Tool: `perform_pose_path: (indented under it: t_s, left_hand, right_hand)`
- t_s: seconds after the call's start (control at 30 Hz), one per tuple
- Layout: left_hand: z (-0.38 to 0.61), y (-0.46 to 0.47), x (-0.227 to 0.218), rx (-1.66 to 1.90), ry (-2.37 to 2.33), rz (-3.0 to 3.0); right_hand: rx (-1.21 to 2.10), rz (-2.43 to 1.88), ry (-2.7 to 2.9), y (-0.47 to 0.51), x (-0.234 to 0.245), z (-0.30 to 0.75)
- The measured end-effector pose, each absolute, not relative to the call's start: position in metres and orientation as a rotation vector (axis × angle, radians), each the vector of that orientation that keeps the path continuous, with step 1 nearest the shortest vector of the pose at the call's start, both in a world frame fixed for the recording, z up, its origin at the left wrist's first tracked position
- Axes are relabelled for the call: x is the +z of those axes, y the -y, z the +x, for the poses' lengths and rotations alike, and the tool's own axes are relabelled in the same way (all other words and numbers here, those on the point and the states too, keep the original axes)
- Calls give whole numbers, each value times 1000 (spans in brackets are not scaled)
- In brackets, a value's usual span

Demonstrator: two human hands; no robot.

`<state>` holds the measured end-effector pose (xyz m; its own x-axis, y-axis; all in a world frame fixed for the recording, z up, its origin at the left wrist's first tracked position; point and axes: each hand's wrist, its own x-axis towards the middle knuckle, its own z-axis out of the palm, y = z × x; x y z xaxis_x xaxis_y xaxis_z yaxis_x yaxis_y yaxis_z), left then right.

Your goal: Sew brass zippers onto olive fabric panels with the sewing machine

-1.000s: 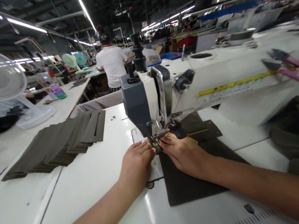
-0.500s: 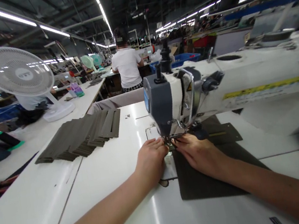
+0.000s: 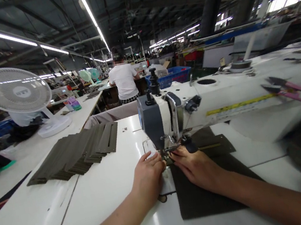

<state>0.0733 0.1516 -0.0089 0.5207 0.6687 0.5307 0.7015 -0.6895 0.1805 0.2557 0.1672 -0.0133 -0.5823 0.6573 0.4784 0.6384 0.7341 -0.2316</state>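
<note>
The dark fabric panel (image 3: 199, 203) lies flat on the white tabletop (image 3: 102, 188), beneath the right hand (image 3: 195, 164) and forearm, and extends toward the tabletop's near edge. The right hand is the nearer of the 2; the left hand (image 3: 149, 175) rests just left of the panel. The panel's left edge runs roughly front to back; its full long axis is uncertain because the forearm covers part. A dark strip (image 3: 225, 143) lies crosswise behind the right hand.

The left hand's fingers lie close together, the right's bend inward, and both sets of fingertips meet near the foot of the sewing machine (image 3: 153, 121); whether either pinches cloth cannot be told. Stacked dark pieces (image 3: 71, 155) lie toward the tabletop's far left corner.
</note>
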Motion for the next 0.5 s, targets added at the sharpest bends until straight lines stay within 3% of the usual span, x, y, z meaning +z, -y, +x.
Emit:
perform_pose_path:
  t_s: [0.3,0.5]
  left_hand:
    - [73,-151,-11,-932,1268,-2673]
    - [74,-141,-2,-719,1506,-2548]
  right_hand:
    - [48,-1041,2410,-167,-17,255]
    - [-134,-1440,2352,-155,-19,260]
